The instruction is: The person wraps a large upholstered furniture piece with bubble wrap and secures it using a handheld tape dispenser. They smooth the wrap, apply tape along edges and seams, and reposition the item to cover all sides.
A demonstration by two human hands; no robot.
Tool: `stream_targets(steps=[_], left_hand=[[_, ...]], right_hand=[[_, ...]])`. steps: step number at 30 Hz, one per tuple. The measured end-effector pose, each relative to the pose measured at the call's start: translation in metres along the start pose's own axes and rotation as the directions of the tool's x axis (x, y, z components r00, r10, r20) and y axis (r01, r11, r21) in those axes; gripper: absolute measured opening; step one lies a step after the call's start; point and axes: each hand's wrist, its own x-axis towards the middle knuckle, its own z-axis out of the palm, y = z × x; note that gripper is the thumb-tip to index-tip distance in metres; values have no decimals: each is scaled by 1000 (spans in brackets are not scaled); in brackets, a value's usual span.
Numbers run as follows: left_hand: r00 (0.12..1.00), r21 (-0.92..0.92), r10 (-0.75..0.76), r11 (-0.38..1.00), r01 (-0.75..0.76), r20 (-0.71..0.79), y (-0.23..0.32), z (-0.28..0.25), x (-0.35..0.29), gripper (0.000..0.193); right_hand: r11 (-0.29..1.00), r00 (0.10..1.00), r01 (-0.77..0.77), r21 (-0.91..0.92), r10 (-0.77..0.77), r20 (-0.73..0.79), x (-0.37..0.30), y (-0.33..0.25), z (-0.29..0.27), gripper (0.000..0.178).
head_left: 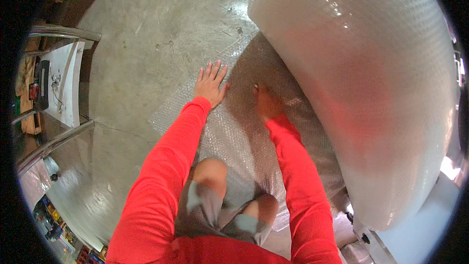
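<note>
A sheet of clear bubble wrap (222,134) lies flat on the concrete floor in front of my knees. My left hand (211,85) rests palm down on it near its left edge, fingers stretched out and slightly spread. To the right, my right hand (269,105) is low over the sheet in shadow, its fingers curled closed. A small pale spot shows at its fingertips; what it holds, if anything, is too dark to make out. A big roll of bubble wrap (361,83) looms close on the right, beside my right arm, and the sheet runs up to its underside.
Grey concrete floor (141,68) spreads to the left and ahead. On the left stands a metal-tube rack (58,149) holding a white board (71,85) and a red-and-black tool (34,90). Assorted small items (58,225) sit at the lower left. A pale blue surface (415,234) is at the lower right.
</note>
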Motion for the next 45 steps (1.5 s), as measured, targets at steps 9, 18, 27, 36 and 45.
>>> stream_targets(steps=[9, 18, 27, 36, 45], left_hand=[[999, -6, -53, 999, 53, -11, -1, 4, -1, 68], [997, 59, -19, 998, 23, -75, -2, 10, -1, 66], [995, 134, 3, 991, 11, -100, -10, 26, 0, 63], [999, 188, 42, 981, -48, 33, -46, 32, 23, 67], [993, 37, 117, 993, -115, -36, -2, 11, -26, 66]], right_hand=[[985, 975, 36, -167, 2, 221, 101, -70, -2, 28], [957, 979, 149, -251, -107, 173, 115, -24, 26, 27], [946, 985, 119, -302, -74, 157, -142, 165, -12, 40], [806, 925, -7, -592, 230, 302, -417, 347, -48, 47], [726, 821, -159, -669, 474, 319, -612, 479, -68, 35]])
